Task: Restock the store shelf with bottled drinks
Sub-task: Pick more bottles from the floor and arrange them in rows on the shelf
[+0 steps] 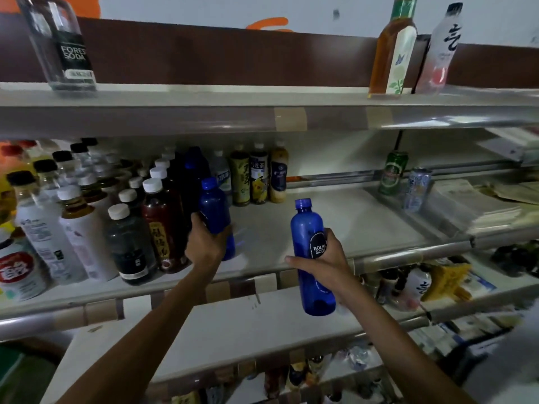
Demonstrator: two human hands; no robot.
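Note:
My left hand (205, 243) grips a blue bottle (215, 209) upright on the middle shelf (364, 225), right beside a row of dark bottles with white caps (157, 217). My right hand (326, 262) holds a second blue bottle (309, 228) with a round black label, in the air in front of the shelf's front edge. More blue bottles (194, 161) stand behind the left one, deeper in the shelf.
Several tea bottles (258, 176) stand at the back of the middle shelf; two cans (392, 173) stand to the right by stacked papers (478, 205). The top shelf carries a clear soda bottle (62, 45) and two bottles (393, 51) at right. Lower shelves (233, 325) hold mixed goods.

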